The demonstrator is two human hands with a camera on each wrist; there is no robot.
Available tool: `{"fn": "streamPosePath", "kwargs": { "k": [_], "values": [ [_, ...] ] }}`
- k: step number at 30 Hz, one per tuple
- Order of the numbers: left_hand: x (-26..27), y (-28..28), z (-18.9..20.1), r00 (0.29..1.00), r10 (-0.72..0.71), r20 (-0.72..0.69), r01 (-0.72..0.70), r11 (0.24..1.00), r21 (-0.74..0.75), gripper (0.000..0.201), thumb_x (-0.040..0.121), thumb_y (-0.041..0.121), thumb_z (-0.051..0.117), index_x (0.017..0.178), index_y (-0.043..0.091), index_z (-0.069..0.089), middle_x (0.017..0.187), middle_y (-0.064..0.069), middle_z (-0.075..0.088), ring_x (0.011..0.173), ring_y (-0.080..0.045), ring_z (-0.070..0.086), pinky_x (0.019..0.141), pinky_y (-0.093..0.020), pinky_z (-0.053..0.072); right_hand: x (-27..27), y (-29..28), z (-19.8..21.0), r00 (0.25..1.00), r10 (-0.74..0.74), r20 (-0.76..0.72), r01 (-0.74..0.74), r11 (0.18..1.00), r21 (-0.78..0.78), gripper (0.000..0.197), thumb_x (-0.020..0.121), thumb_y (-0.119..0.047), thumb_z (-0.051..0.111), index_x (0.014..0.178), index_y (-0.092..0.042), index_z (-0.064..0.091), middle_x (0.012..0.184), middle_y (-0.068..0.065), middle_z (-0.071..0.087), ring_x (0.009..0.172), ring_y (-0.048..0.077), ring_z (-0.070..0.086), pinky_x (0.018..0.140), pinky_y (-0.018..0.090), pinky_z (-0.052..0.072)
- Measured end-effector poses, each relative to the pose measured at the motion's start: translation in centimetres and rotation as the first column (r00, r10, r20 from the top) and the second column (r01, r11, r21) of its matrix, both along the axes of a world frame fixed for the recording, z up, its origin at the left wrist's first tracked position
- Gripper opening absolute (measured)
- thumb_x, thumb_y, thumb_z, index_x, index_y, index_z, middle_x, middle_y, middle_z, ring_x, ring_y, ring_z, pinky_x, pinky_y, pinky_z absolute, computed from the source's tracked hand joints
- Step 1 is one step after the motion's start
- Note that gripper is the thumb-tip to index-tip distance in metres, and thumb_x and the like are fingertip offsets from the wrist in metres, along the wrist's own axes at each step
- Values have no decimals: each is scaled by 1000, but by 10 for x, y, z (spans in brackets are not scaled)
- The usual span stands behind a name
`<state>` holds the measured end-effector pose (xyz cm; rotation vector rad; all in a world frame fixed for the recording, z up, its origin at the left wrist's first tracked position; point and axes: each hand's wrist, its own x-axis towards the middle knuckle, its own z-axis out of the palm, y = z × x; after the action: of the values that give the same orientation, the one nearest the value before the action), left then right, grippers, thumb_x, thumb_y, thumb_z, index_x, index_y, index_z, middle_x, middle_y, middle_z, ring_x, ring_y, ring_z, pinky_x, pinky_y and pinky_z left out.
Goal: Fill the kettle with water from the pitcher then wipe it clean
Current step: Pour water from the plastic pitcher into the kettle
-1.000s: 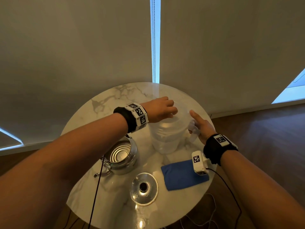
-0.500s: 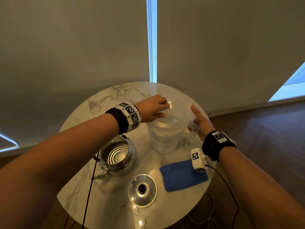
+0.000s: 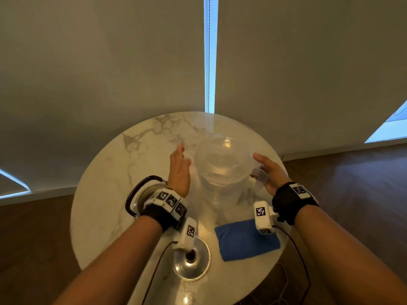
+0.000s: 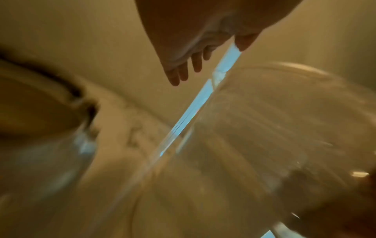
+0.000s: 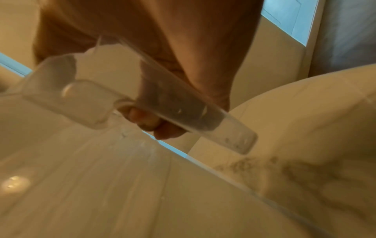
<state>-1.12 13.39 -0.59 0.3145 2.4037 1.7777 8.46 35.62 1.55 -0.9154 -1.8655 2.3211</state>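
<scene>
The clear plastic pitcher (image 3: 222,172) stands mid-table with water in it and its round rim facing me. My right hand (image 3: 267,172) grips its translucent handle (image 5: 154,104), fingers curled behind it and thumb by the rim. My left hand (image 3: 179,170) hovers just left of the pitcher with fingers straight, blurred, holding nothing I can make out. In the left wrist view its fingers (image 4: 179,75) point past the pitcher wall (image 4: 264,145). The steel kettle (image 3: 143,194) with its black handle sits lidless under my left wrist.
The kettle's shiny lid (image 3: 191,260) lies knob-up near the front edge of the round marble table (image 3: 105,183). A folded blue cloth (image 3: 246,241) lies at the front right. Window blinds hang close behind the table. Cables trail from both wrists.
My left hand has left the pitcher's top and swung down to its left side, fingers straightening. My right hand has closed round the handle. The camera has dipped closer.
</scene>
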Motion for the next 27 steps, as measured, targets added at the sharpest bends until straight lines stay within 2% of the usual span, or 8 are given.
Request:
{"fn": "streamPosePath", "kwargs": {
  "k": [3,8,10,12,16,20,24,27],
  "values": [
    [48,0,-36,970,-134,203,117,989,94,77,76,12,48,144,31,18,149,-1,29,136,-20,34,113,-43,32,-3,-6,6,1000,30,0,-30,1000,5,39,55,-48,76,70,-13,68,78,10,59,82,29,50,83,44,41],
    [85,3,-53,965,-165,206,118,968,222,104,59,36,81,141,33,16,145,7,30,133,-10,35,110,-36,37,-8,-8,24,975,222,-25,-215,962,171,48,52,-56,77,70,-13,66,68,5,59,71,23,49,76,37,35],
    [92,4,-52,966,-112,234,52,968,247,109,50,46,86,138,36,22,143,8,36,132,-10,40,109,-39,40,-10,-15,36,950,310,-31,-296,928,227,41,56,-52,74,75,-17,71,74,4,63,73,22,51,73,33,38],
    [99,5,-47,959,-64,277,-14,963,270,107,48,45,88,135,34,27,140,6,44,128,-10,46,107,-39,43,-15,-24,45,940,340,-31,-318,904,288,60,49,-51,78,90,-7,72,84,9,68,77,22,58,67,29,44],
    [109,3,-35,947,-70,313,-49,933,355,81,65,19,83,132,19,36,132,-1,55,114,1,54,84,-6,50,-24,-40,63,905,424,23,-392,814,427,109,37,-64,81,95,23,53,74,22,52,60,27,51,51,26,48],
    [118,4,-32,933,-52,356,-106,906,410,79,68,22,80,132,13,36,126,3,56,102,10,54,83,1,44,-30,-57,83,870,466,157,-468,686,557,81,43,-68,77,65,8,59,56,21,44,43,24,45,54,32,42],
    [126,7,-28,916,-28,401,-153,898,413,82,62,38,79,129,19,35,121,3,59,116,-9,55,110,-32,38,-40,-71,95,835,478,273,-528,555,643,81,47,-73,70,66,6,63,54,21,53,46,24,47,59,34,41],
    [129,6,-28,909,-76,410,-146,863,484,64,76,22,74,128,18,36,114,7,61,100,8,60,98,-17,47,-44,-82,104,823,468,324,-544,483,686,63,58,-67,68,55,-5,59,45,13,53,43,22,46,59,32,41]
  ]
}}
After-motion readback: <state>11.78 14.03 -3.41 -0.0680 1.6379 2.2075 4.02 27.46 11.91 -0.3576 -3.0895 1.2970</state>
